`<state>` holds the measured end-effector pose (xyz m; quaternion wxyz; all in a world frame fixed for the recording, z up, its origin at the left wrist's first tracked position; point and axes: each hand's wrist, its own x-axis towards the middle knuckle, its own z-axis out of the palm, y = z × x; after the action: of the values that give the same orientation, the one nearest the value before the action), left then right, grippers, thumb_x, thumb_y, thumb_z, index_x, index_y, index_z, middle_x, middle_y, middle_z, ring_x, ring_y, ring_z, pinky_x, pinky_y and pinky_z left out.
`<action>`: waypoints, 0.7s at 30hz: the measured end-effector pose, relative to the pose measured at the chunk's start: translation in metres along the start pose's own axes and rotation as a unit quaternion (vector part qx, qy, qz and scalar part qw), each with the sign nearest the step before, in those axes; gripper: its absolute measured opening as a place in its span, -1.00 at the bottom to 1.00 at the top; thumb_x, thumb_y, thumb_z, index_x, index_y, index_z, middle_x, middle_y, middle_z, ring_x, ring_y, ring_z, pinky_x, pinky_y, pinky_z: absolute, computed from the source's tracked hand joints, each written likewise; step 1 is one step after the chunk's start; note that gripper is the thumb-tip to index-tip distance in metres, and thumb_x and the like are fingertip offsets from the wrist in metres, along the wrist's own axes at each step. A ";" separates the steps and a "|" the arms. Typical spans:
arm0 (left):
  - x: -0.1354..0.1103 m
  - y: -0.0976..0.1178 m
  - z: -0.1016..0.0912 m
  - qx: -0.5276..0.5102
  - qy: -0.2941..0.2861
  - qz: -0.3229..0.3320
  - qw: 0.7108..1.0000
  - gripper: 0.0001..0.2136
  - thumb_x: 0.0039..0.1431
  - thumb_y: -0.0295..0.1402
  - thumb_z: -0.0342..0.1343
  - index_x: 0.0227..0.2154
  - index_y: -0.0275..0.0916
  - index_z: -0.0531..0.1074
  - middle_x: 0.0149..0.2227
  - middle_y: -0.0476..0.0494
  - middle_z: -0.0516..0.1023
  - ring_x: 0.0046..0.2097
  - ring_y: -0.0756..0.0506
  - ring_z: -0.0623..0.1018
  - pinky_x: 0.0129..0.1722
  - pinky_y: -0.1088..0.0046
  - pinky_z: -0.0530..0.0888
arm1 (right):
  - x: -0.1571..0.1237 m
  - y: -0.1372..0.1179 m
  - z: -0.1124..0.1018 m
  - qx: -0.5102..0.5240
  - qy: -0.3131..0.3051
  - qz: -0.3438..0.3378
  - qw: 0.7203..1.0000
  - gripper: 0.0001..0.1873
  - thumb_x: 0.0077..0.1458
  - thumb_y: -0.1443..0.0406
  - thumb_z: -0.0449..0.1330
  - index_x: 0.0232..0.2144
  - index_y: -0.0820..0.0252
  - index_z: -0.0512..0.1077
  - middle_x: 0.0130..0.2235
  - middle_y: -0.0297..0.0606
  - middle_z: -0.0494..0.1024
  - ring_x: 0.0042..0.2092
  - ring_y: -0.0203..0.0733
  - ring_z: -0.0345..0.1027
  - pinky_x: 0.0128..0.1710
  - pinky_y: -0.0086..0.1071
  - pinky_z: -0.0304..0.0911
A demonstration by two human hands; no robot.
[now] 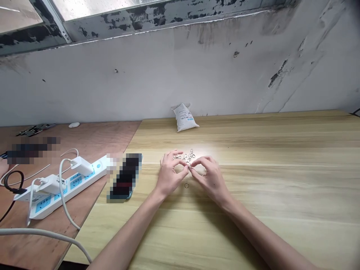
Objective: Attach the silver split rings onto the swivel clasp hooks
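Note:
Fingertip to fingertip, my left hand (172,173) and my right hand (208,177) pinch one small shiny metal piece (189,166) between them. It is too small to tell its exact kind. Just beyond the fingers lies a loose group of small metal clasps (191,154), partly hidden behind my left hand. A single metal ring (186,185) rests on the table, nearer to me than the pinched fingers. Something small and shiny also shows by the curled fingers of my right hand, but I cannot make it out.
A white printed packet (185,118) stands by the wall on the wooden table (281,168). To the left lies a blurred-out phone (125,176). Farther left, a power strip (70,185) with chargers and cables sits on a reddish board. A person's hand (3,167) shows at the left edge.

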<state>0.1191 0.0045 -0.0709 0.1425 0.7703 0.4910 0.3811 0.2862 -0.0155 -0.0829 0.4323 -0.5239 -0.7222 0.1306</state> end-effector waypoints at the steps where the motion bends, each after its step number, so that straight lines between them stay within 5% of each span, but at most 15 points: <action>1: 0.000 0.000 -0.001 0.039 0.014 0.031 0.999 -0.93 0.11 -0.42 0.20 -0.45 -0.14 0.53 0.06 -0.10 0.48 0.24 -0.25 0.31 0.25 -0.12 0.17 | 0.000 0.002 0.000 -0.034 0.009 -0.014 0.999 -0.92 0.11 0.27 0.21 -0.30 0.11 0.46 -0.17 -0.19 0.58 0.02 0.05 0.35 0.04 0.00 0.18; 5: 0.001 0.000 -0.005 0.141 0.032 0.147 0.979 -0.92 0.12 -0.43 0.19 -0.46 -0.17 0.53 0.24 -0.13 0.34 0.34 -0.28 0.17 0.32 -0.20 -0.10 | -0.001 0.010 0.003 -0.127 -0.023 -0.067 0.989 -0.66 0.10 0.17 0.24 -0.06 0.07 0.46 0.21 -0.08 0.33 0.34 0.20 -0.08 0.23 0.21 -0.10; 7: 0.001 0.000 -0.006 0.153 0.024 0.183 0.971 -0.92 0.13 -0.43 0.19 -0.46 -0.18 0.53 0.30 -0.13 0.25 0.37 -0.29 0.11 0.32 -0.22 -0.12 | -0.002 0.014 0.005 -0.125 -0.054 -0.076 0.988 -0.70 0.15 0.16 0.20 -0.06 0.01 0.48 0.27 -0.15 0.25 0.37 0.18 -0.17 0.24 0.23 -0.14; 14: 0.003 -0.004 -0.001 0.212 0.036 0.252 0.943 -0.91 0.14 -0.43 0.15 -0.44 -0.16 0.52 0.30 -0.08 0.26 0.36 -0.25 0.15 0.34 -0.19 -0.11 | 0.005 0.028 0.004 -0.147 -0.052 -0.140 0.978 -0.83 0.22 0.23 0.15 -0.34 -0.01 0.56 0.10 -0.28 0.48 0.29 0.11 0.08 0.23 0.21 -0.05; 21: 0.002 -0.004 0.003 0.301 0.021 0.262 0.917 -0.91 0.12 -0.44 0.16 -0.48 -0.21 0.49 0.32 -0.10 0.22 0.35 -0.27 0.16 0.37 -0.13 -0.20 | 0.009 0.016 -0.006 -0.282 0.011 -0.277 0.918 -0.82 0.17 0.39 0.16 -0.45 0.14 0.50 0.01 -0.19 0.53 0.22 0.02 0.21 0.32 0.13 -0.19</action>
<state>0.1187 0.0086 -0.0747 -0.2111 0.8698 0.3657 0.2551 0.3001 -0.0029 -0.0853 0.2934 -0.4042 -0.8406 -0.2094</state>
